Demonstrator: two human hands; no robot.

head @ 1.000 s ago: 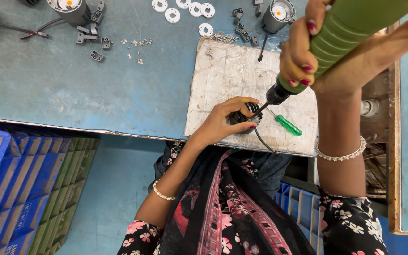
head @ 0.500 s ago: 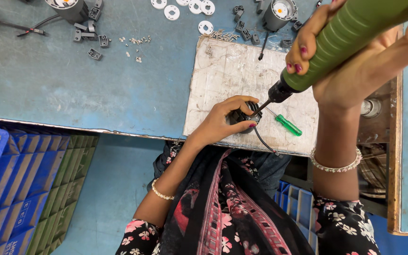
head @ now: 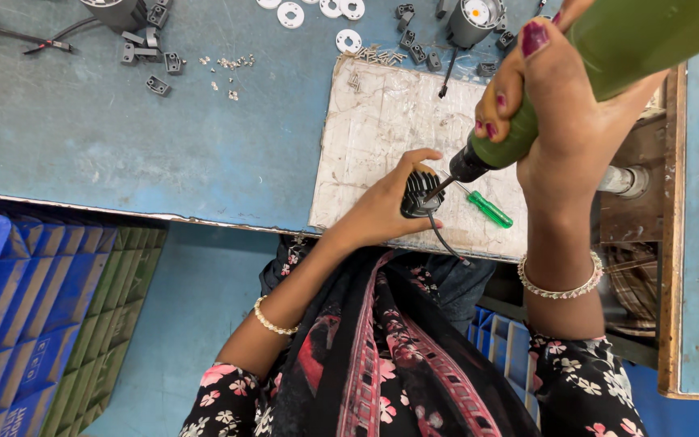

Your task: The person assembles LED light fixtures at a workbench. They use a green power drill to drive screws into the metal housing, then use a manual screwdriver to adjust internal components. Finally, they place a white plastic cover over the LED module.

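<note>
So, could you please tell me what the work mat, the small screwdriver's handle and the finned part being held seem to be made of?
Work mat: looks like worn board or sheet, off-white, matte, scratched and stained.
Small screwdriver: handle seems glossy translucent green plastic.
Finned part in the left hand: black, matte, ribbed; probably cast metal or plastic, I cannot tell which.

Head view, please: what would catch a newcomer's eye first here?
The big green power screwdriver at upper right, gripped by the right hand, its bit pressed into a small black finned part that the left hand steadies on the worn white board. A green-handled screwdriver lies beside it.
</note>
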